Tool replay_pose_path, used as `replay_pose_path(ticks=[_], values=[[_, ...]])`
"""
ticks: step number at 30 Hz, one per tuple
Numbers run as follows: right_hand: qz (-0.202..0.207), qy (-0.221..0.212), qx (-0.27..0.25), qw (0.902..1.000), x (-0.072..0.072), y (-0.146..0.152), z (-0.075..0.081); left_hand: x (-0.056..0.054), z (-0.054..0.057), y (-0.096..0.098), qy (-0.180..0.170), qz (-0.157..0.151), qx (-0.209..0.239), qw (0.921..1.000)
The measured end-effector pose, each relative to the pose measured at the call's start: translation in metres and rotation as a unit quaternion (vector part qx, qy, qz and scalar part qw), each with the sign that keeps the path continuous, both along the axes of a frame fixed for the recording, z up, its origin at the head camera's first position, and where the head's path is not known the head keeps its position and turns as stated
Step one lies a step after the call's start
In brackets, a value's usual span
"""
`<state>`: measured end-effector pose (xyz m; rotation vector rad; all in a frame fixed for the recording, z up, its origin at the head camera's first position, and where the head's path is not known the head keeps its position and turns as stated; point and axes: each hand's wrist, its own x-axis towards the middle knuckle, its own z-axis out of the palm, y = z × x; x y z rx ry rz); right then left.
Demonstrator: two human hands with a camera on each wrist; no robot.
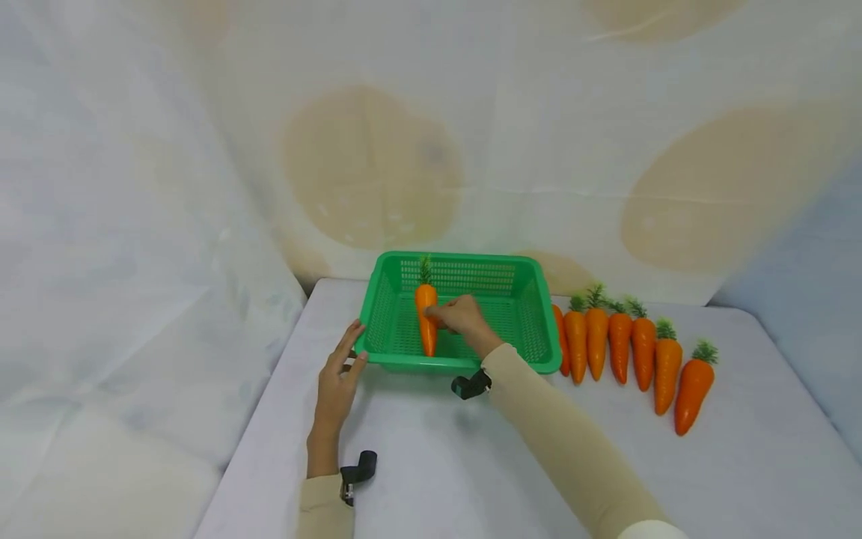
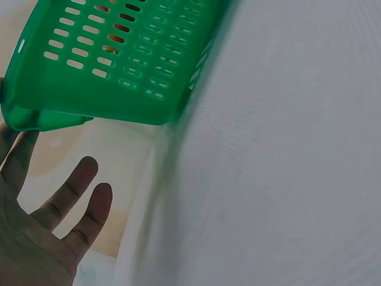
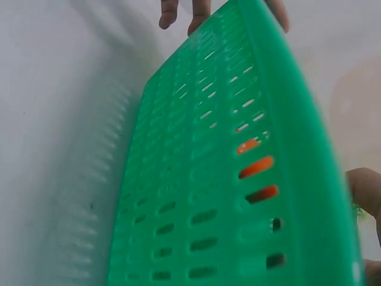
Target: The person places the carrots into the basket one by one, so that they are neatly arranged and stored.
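My right hand (image 1: 461, 316) reaches over the green basket (image 1: 431, 364) and pinches an orange carrot (image 1: 427, 323) with a leafy green top. The carrot lies lengthwise inside the basket's left half, its tip toward me. Only a few fingers of that hand show at the edge of the right wrist view, and orange shows through the basket's slots. At the basket's near-left corner, my left hand (image 1: 334, 388) holds the rim. In the left wrist view, two of its fingers (image 2: 89, 214) stand spread apart, off the basket.
Several more carrots (image 1: 619, 348) lie side by side to the right of the basket, greens pointing away from me. They stand on a white-covered table (image 1: 417, 457). A patterned cloth (image 1: 539, 150) hangs behind the basket. Each wrist wears a small black camera (image 1: 471, 385).
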<state>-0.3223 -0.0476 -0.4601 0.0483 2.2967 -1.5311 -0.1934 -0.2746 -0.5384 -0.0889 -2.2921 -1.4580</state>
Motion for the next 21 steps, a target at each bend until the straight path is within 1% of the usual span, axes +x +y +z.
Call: replay_pose_path(ticks=[5, 6, 12, 16, 21], values=[[-0.008, -0.004, 0.022, 0.9997, -0.002, -0.014, -0.007, 0.000, 0.000, -0.001, -0.007, 0.003, -0.004, 1.0000], [-0.010, -0.003, 0.025, 0.9996, -0.002, -0.017, -0.009, -0.002, -0.005, -0.003, -0.008, 0.004, -0.009, 0.9999], [0.001, -0.013, 0.038, 0.9992, -0.008, -0.027, -0.020, -0.001, -0.007, -0.001, -0.005, 0.002, -0.004, 1.0000], [0.005, -0.008, 0.059, 0.9982, -0.012, -0.033, -0.022, -0.002, -0.010, -0.002, 0.004, -0.001, 0.002, 1.0000], [0.010, -0.009, 0.073, 0.9972, -0.014, -0.042, -0.022, -0.004, -0.010, -0.004, -0.001, -0.006, 0.001, 1.0000]])
